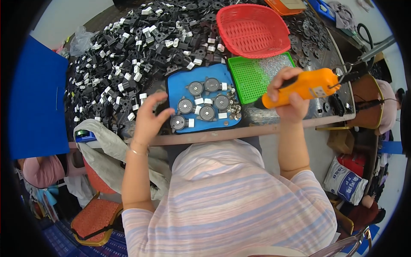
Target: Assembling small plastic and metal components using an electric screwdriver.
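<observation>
An orange electric screwdriver (314, 85) is gripped in my right hand (294, 109), above the table's right side. Its dark tip points left, near a green perforated tray (245, 81) that holds small silvery pieces. My left hand (147, 119) hovers by the left edge of a blue mat (179, 81), thumb and fingers apart and nothing between them. On that mat lie several round dark-grey parts with white end pieces, such as a lower left one (178, 122) closest to my left fingers. Small shiny metal pieces (234, 107) are heaped along the mat's right edge.
A large pile of black parts with white ends (128, 64) covers the table's left and back. A red basket (252, 32) stands behind the green tray, beside loose black discs (308, 36). A cord and metal arm (376, 49) reach toward the screwdriver from the right.
</observation>
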### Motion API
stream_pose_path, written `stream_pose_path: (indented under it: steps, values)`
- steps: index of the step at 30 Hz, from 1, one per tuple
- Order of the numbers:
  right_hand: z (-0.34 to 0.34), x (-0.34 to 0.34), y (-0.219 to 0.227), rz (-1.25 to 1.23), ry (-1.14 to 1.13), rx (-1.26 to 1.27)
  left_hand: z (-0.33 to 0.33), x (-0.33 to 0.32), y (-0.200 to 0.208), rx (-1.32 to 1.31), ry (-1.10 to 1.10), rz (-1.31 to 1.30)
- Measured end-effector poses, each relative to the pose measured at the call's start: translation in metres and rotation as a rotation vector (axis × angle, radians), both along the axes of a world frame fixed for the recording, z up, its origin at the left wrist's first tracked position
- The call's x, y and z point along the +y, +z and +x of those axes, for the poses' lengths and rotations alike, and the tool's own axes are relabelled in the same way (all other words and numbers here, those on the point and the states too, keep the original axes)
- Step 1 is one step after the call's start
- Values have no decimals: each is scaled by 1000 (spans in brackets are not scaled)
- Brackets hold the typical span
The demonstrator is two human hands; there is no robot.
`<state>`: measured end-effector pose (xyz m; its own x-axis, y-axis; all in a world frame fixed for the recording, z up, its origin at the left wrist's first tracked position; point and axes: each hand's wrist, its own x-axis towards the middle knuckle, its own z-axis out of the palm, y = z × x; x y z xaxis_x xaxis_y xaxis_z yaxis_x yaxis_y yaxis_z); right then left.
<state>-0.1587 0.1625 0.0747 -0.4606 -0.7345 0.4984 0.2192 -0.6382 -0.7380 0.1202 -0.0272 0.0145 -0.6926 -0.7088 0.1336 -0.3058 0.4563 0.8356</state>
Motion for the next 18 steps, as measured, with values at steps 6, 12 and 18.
stream_pose_path:
  steps: [6,12,18]
  values:
    - [-10,28,3,39,-59,19,20,32,-14,-28,25,-101]
    - [-3,41,-4,97,-52,24,12,43,-27,-52,11,-250]
    - [7,57,-11,158,-101,16,11,47,-42,38,47,-278]
